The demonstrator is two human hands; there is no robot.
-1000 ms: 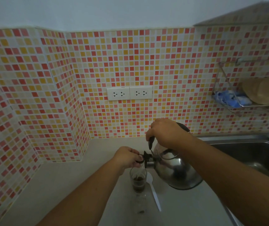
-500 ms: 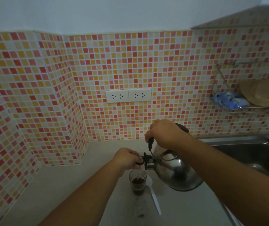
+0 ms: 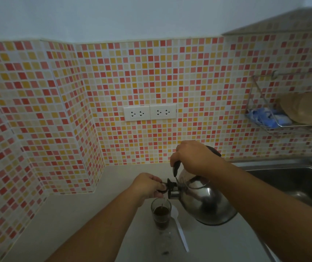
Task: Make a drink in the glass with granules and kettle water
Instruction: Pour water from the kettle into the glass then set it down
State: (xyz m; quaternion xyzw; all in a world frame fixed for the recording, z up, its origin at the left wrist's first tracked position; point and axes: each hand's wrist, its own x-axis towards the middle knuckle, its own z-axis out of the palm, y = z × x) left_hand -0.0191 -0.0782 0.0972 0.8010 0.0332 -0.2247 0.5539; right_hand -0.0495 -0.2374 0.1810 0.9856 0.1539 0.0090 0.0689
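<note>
1. Gripping the black handle on top of the kettle [image 3: 206,203], the right hand [image 3: 194,156] is closed firmly around it and tilts the steel body toward the left, so the spout points down at the glass [image 3: 160,214].
2. The left hand [image 3: 147,186] pinches the black spout cap [image 3: 167,187] with its fingertips and holds it lifted, so the opening is free.
3. A thin stream of water falls from the spout into the glass, which stands upright on the counter [image 3: 75,214], just below the left hand and close beside the kettle.
4. Inside the glass the liquid is dark brown and reaches about the middle; I judge the granules are already in and are dissolving.
5. A white plastic spoon [image 3: 179,229] lies flat on the counter, just to the right of the glass, between it and the kettle base.
6. Something clear and small lies in front of the glass; it is too dim to say what it is.
7. Left to do, in my judgement: finish pouring, put the kettle down, and stir with the spoon.
</note>
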